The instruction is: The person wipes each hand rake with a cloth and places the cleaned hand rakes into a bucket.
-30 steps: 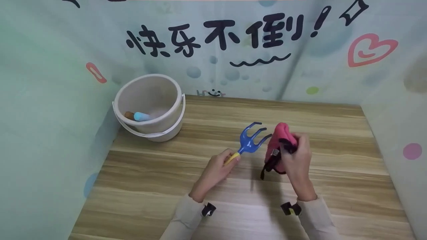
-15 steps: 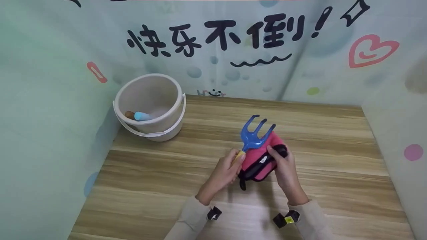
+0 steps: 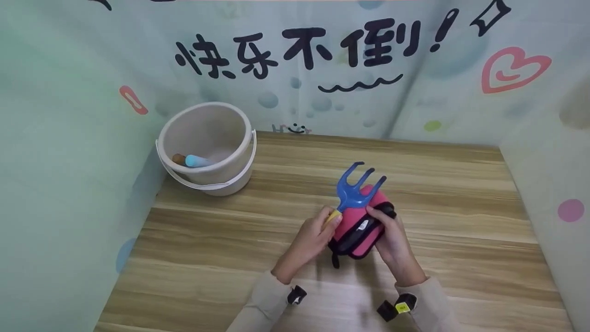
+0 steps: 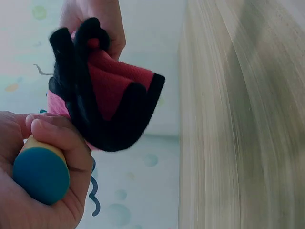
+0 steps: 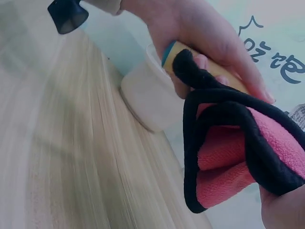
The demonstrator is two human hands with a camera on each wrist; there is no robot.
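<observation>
My left hand (image 3: 311, 237) grips the yellow handle of a small three-pronged hand rake (image 3: 352, 197). Its blue head points away from me, prongs up. The blue-tipped butt of the rake handle (image 4: 42, 175) shows in the left wrist view. My right hand (image 3: 395, 244) holds a folded pink cloth (image 3: 354, 215) with black edging, thumb on top. The rake head overlaps the cloth's far side. In the right wrist view the cloth (image 5: 221, 157) hangs in loose folds, its black loop in front of the handle. Whether my left fingers touch the cloth, I cannot tell.
A light grey bucket (image 3: 233, 183) with a lowered handle stands at the back left of the wooden table (image 3: 198, 258). Inside lie a light-blue-ended stick (image 3: 198, 161) and a brown-ended one (image 3: 179, 159). Printed fabric (image 3: 322, 110) closes off the back and sides.
My right hand has brought the cloth left and turned it, so it lies beside my left hand under the rake head. My left hand has shifted slightly right. The bucket stays put.
</observation>
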